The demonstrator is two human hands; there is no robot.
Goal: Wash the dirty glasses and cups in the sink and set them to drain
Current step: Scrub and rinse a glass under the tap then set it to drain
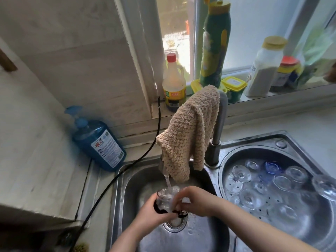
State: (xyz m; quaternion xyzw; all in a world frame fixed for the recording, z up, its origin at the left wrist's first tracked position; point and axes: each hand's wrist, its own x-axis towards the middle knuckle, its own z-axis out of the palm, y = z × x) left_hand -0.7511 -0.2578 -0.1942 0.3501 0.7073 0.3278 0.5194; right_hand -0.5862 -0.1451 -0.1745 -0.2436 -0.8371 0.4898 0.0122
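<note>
Glass (pixel 166 200) bottom centre of frame, under tap stream (pixel 168 182), over left sink (pixel 127 179) drain. Left hand (pixel 154 213) fingers wrapped round it; right hand (pixel 196 201) fingers pinch its rim. Washed glasses (pixel 269 186) upside down in right basin (pixel 227 160). Cloth (pixel 190 131) draped on faucet.

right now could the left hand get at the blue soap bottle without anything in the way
Probably yes, once it lets go: the left hand holds the glass under the tap, and only open counter and a black cable lie between it and the blue soap bottle.
</note>
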